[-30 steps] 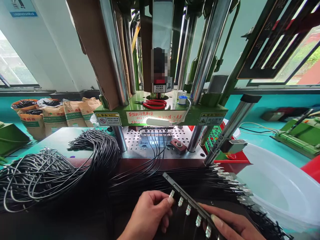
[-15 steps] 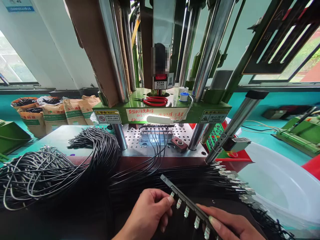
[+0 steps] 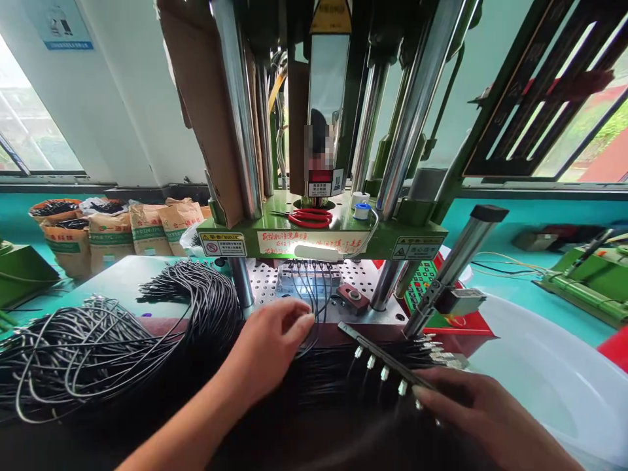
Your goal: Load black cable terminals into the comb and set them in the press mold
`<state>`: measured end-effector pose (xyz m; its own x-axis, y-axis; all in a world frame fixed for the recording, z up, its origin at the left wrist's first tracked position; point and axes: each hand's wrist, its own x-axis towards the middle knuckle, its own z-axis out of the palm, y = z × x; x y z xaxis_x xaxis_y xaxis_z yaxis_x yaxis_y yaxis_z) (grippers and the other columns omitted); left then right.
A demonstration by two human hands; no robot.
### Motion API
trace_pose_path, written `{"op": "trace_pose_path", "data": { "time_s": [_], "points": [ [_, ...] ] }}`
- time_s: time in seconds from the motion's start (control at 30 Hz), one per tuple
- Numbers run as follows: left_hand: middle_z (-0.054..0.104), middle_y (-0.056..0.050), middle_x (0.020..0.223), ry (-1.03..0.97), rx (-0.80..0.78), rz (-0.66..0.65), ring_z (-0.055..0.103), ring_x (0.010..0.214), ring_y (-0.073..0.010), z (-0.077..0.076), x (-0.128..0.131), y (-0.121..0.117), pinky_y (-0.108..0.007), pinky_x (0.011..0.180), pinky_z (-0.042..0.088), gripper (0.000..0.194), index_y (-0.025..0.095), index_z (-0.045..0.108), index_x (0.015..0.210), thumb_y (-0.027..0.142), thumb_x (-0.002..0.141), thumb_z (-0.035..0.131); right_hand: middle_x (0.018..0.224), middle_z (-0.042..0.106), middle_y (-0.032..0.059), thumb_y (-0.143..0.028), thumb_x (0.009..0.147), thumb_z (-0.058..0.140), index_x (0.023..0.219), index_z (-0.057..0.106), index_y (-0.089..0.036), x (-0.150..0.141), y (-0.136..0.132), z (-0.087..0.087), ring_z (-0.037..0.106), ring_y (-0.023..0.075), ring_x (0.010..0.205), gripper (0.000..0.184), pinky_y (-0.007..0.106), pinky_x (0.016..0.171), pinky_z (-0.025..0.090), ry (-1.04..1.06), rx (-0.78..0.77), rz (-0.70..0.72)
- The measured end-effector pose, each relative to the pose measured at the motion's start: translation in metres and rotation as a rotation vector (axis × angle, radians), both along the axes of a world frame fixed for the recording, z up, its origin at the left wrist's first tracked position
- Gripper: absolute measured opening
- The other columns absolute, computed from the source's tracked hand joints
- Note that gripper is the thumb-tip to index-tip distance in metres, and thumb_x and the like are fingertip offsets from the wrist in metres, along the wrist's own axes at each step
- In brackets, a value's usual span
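My right hand (image 3: 461, 399) grips one end of a dark narrow metal bar (image 3: 380, 353), held at a slant. Several small silver cable connectors (image 3: 385, 373) stick out along the bar's lower side. My left hand (image 3: 277, 340) reaches forward beside thin black cables (image 3: 321, 307) that hang from a metal mould (image 3: 299, 281) in the press. Its fingers are curled, with a gap between thumb and forefinger; no grip on the cables shows. More black cables (image 3: 338, 379) lie across the bench below the bar, connector ends (image 3: 446, 353) at the right.
The green press plate (image 3: 275, 247) spans above the mould, between steel columns (image 3: 240, 281). Red-handled pliers (image 3: 311, 218) and a blue-and-white spool (image 3: 362, 210) rest on it. A big cable bundle (image 3: 201, 301) lies left. A brown block (image 3: 352, 297) sits right of the mould. A white tub (image 3: 530, 366) stands right.
My left hand has left the bar and moved forward to the cables at the mould. The bar, still in my right hand, has shifted slightly right. The camera view has tilted up a little.
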<state>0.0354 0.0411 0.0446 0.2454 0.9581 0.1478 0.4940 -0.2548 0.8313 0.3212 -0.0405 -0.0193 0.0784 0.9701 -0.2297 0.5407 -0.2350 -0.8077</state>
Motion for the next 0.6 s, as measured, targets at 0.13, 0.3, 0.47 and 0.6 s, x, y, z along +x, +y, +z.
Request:
{"op": "trace_pose_path", "data": {
  "time_s": [0.13, 0.3, 0.47, 0.6],
  "points": [
    [0.061, -0.003, 0.071, -0.22, -0.398, 0.065, 0.056, 0.073, -0.0176, -0.011, 0.012, 0.065, -0.026, 0.066, 0.041, 0.038, 0.012, 0.062, 0.08, 0.034, 0.055, 0.081, 0.094, 0.067, 0.0047, -0.055, 0.078, 0.058, 0.096, 0.072, -0.026, 0.006, 0.029, 0.0, 0.059, 0.0268, 0.092, 0.037, 0.034, 0.082, 0.042, -0.181, 0.186, 0.044],
    [0.059, -0.004, 0.059, -0.472, -0.827, -0.007, 0.06, 0.058, -0.0163, -0.055, 0.04, 0.095, -0.029, 0.059, 0.048, 0.033, 0.009, 0.055, 0.067, 0.017, 0.051, 0.083, 0.086, 0.063, 0.0053, -0.053, 0.082, 0.053, 0.092, 0.071, -0.024, 0.006, 0.037, -0.018, 0.059, 0.0242, 0.084, 0.036, 0.034, 0.077, 0.043, -0.245, 0.225, 0.091],
    [0.061, -0.005, 0.058, -0.618, -0.889, -0.016, 0.064, 0.06, -0.0179, -0.08, 0.046, 0.091, -0.033, 0.065, 0.054, 0.029, 0.012, 0.047, 0.062, 0.003, 0.058, 0.074, 0.1, 0.067, 0.0062, -0.049, 0.078, 0.06, 0.096, 0.071, -0.024, -0.008, 0.052, 0.006, 0.057, 0.0275, 0.096, 0.033, 0.037, 0.086, 0.042, -0.203, 0.294, 0.038],
    [0.063, -0.006, 0.06, -0.674, -0.904, -0.049, 0.065, 0.058, -0.0177, -0.09, 0.042, 0.091, -0.029, 0.059, 0.053, 0.022, 0.01, 0.051, 0.068, 0.002, 0.062, 0.071, 0.085, 0.069, 0.0049, -0.043, 0.078, 0.063, 0.104, 0.069, -0.022, -0.062, 0.112, 0.033, 0.059, 0.0201, 0.072, 0.034, 0.033, 0.07, 0.045, 0.23, 0.337, 0.028]
  ]
}}
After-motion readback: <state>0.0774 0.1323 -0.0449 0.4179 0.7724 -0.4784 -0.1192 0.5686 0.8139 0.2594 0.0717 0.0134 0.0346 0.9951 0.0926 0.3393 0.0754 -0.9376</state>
